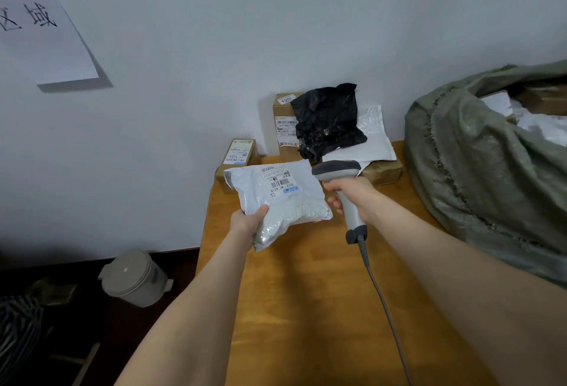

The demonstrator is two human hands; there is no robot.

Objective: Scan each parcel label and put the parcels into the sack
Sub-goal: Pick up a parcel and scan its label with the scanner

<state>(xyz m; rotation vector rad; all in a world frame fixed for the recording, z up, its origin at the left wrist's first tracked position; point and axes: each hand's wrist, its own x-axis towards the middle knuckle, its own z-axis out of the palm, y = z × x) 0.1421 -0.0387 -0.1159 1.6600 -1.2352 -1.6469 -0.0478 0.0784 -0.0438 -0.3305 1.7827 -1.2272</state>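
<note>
Grey mailer [285,201], looks soft, light, slippery: left grip [248,220] pinches near corner, safer along an edge; right grip [352,198] wraps scanner [337,170] beside mailer.

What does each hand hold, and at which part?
The left hand holds the grey parcel by its near corner; right hand grips the scanner by its handle.

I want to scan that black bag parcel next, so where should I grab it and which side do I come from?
Probably pinch the black bag parcel by its crumpled top edge, coming from above and in front. It leans tilted against the upright cardboard box, so that edge stands free, while its lower end rests on the white mailer.
</note>
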